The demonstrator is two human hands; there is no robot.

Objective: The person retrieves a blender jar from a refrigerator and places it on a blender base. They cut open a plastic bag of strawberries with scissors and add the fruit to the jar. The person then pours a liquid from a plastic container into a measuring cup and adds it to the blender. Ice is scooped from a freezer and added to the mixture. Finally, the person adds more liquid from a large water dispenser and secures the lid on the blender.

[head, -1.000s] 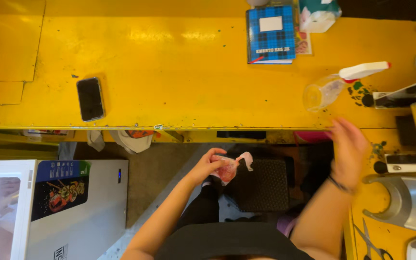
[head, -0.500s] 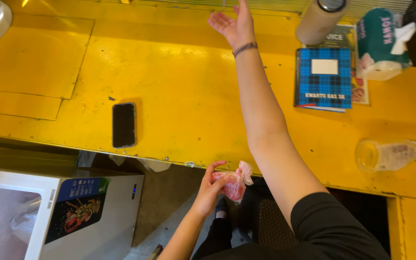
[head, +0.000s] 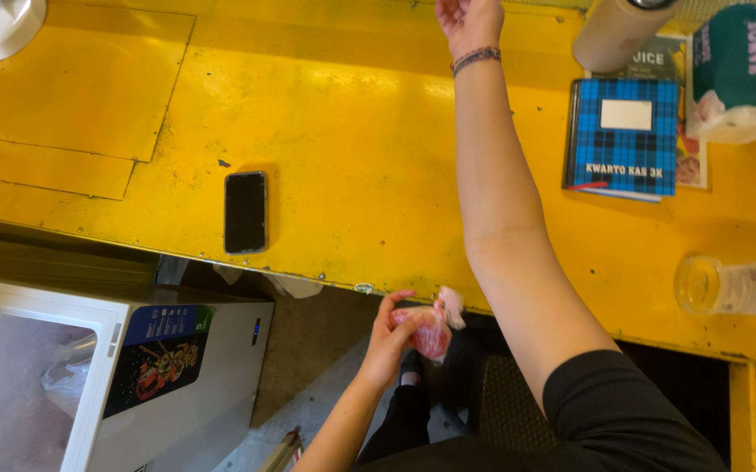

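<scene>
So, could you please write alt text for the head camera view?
Seen from above, the left hand holds a small pink packet below a yellow counter, while the right hand reaches across it. A black phone and blue plaid notebook lie on top.

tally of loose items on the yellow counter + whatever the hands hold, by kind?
Phone: 1
Blue plaid notebook: 1
Clear plastic bottle, lying down: 1
Beige cylinder container: 1
Green tissue pack: 1
White round object, far corner: 1
Small pink bag, in left hand: 1
Right hand: nothing visibly held
Total: 7
</scene>
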